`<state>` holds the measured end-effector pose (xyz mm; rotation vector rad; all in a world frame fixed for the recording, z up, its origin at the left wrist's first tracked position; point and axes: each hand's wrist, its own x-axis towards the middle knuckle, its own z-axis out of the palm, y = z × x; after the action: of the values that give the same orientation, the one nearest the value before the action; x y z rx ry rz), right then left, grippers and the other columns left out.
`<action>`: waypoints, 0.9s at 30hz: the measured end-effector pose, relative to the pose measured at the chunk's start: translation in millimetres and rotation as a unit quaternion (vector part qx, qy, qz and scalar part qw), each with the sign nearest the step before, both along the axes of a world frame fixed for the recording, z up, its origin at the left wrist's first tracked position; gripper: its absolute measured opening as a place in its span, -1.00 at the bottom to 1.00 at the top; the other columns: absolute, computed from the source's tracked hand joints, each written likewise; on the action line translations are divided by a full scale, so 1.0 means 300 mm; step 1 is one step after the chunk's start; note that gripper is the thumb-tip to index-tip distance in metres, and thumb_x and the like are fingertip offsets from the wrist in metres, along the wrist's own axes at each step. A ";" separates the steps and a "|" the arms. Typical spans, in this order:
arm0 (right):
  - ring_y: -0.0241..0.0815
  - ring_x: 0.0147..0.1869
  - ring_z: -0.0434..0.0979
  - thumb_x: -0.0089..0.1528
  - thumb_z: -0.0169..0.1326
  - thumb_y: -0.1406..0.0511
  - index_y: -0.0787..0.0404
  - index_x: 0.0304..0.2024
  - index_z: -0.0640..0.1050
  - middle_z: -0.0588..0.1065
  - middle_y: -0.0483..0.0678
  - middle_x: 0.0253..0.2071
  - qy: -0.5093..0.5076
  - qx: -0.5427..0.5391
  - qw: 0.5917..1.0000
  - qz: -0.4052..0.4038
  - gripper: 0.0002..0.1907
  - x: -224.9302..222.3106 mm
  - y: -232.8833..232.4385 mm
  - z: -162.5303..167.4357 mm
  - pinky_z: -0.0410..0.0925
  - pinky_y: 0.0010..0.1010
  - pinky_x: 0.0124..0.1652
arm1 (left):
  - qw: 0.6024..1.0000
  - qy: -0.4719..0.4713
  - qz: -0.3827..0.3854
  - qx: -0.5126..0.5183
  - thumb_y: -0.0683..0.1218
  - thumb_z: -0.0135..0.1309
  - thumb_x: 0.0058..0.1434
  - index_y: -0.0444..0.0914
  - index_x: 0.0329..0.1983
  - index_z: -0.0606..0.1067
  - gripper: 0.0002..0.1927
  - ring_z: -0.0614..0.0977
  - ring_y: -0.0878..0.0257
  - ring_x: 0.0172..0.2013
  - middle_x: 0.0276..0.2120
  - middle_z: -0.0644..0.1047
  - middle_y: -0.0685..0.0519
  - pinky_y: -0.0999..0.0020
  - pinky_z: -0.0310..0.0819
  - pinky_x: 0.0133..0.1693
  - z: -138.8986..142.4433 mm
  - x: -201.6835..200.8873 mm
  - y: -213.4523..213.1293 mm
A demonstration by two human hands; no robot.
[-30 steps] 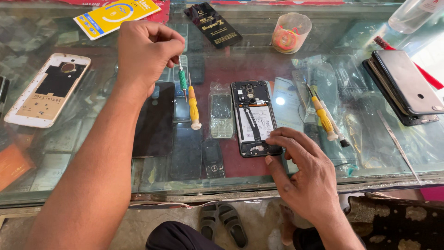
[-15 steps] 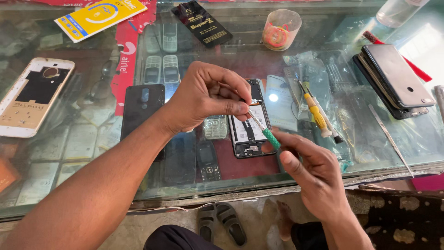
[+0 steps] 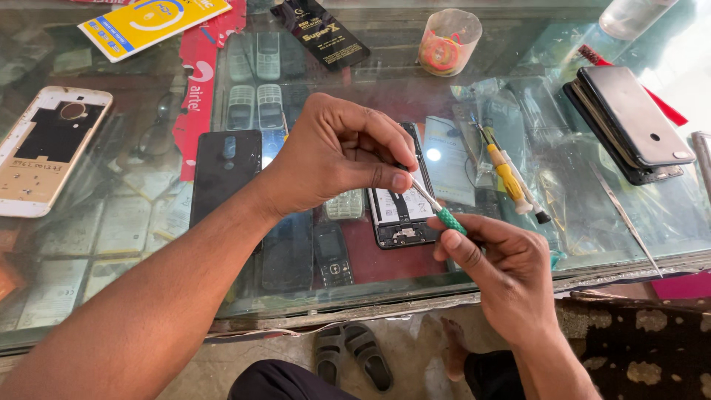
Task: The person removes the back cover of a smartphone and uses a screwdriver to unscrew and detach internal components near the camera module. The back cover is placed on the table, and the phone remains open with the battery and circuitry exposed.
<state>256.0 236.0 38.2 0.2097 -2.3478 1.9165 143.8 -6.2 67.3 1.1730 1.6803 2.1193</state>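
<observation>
Slippage is the risk: right hand (image 3: 511, 274) and left hand (image 3: 337, 152) fingers pinch shut on the green screwdriver (image 3: 438, 210) over the opened phone (image 3: 400, 215) on the glass desk (image 3: 111, 244), so its tip could gouge the board

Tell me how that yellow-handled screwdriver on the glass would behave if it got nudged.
The yellow-handled screwdriver looks round and slim, so it would probably roll on the smooth glass countertop. It seems light and rigid. The black-tipped tool lying against it might stop it.

Two hands (image 3: 337, 159), two screwdrivers (image 3: 444, 215)
</observation>
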 end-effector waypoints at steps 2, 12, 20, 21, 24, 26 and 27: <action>-0.37 -0.34 0.51 0.29 0.18 0.29 0.42 -0.07 0.68 0.57 -0.08 -0.44 0.005 -0.004 1.000 -0.011 -0.71 0.000 -0.001 -0.010 0.38 -0.53 -0.31 | 1.000 0.008 0.007 -0.006 -0.34 0.38 0.16 -0.37 -0.19 0.63 -0.81 0.72 0.30 -0.14 -0.20 0.66 -0.03 0.42 0.72 -0.04 0.000 0.005 0.001; -0.36 -0.41 0.22 0.41 -0.04 0.20 0.36 -0.36 0.55 0.32 -0.16 -0.55 0.001 0.054 0.998 0.032 -0.62 -0.011 0.011 -0.005 0.16 -0.48 -0.42 | 0.998 0.045 0.045 -0.016 -0.33 0.37 0.16 -0.34 -0.22 0.65 -0.84 0.73 0.31 -0.20 -0.27 0.65 0.03 0.46 0.72 -0.12 -0.002 0.020 0.021; -0.32 -0.42 0.23 0.44 -0.12 0.16 0.33 -0.45 0.46 0.33 -0.15 -0.55 -0.014 0.064 0.996 0.068 -0.55 -0.018 0.012 0.015 0.16 -0.44 -0.42 | 0.999 0.020 0.035 -0.003 -0.35 0.35 0.18 -0.36 -0.23 0.64 -0.86 0.74 0.29 -0.20 -0.27 0.64 0.01 0.42 0.75 -0.09 -0.003 0.030 0.021; -0.31 -0.43 0.23 0.43 -0.13 0.15 0.32 -0.46 0.46 0.34 -0.15 -0.55 -0.018 0.064 0.995 0.069 -0.54 -0.018 0.013 0.018 0.16 -0.44 -0.43 | 0.999 0.020 0.032 0.000 -0.35 0.34 0.18 -0.36 -0.23 0.64 -0.87 0.75 0.28 -0.21 -0.27 0.65 0.01 0.41 0.76 -0.09 -0.004 0.031 0.022; -0.30 -0.46 0.22 0.44 -0.15 0.13 0.32 -0.50 0.44 0.30 -0.13 -0.59 -0.016 0.096 0.993 0.073 -0.49 -0.020 0.018 0.023 0.14 -0.42 -0.44 | 0.999 0.021 0.029 0.003 -0.35 0.33 0.20 -0.36 -0.23 0.64 -0.88 0.76 0.27 -0.21 -0.27 0.65 0.01 0.40 0.78 -0.09 -0.005 0.031 0.022; -0.29 -0.47 0.21 0.44 -0.15 0.13 0.32 -0.51 0.43 0.29 -0.12 -0.60 -0.023 0.090 0.993 0.076 -0.49 -0.019 0.020 0.023 0.14 -0.41 -0.45 | 0.999 0.021 0.028 0.003 -0.35 0.33 0.20 -0.36 -0.23 0.64 -0.88 0.76 0.27 -0.21 -0.27 0.64 0.01 0.39 0.78 -0.09 -0.005 0.032 0.025; -0.29 -0.48 0.20 0.44 -0.15 0.13 0.32 -0.51 0.43 0.28 -0.12 -0.61 -0.027 0.086 0.993 0.079 -0.49 -0.018 0.020 0.022 0.13 -0.40 -0.45 | 0.999 0.023 0.029 0.002 -0.35 0.33 0.20 -0.36 -0.23 0.64 -0.88 0.76 0.27 -0.22 -0.28 0.65 0.00 0.39 0.78 -0.10 -0.006 0.032 0.026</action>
<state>250.5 241.9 44.9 0.3724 -2.6072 1.8027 153.6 1.6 65.6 1.1960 1.7516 2.1454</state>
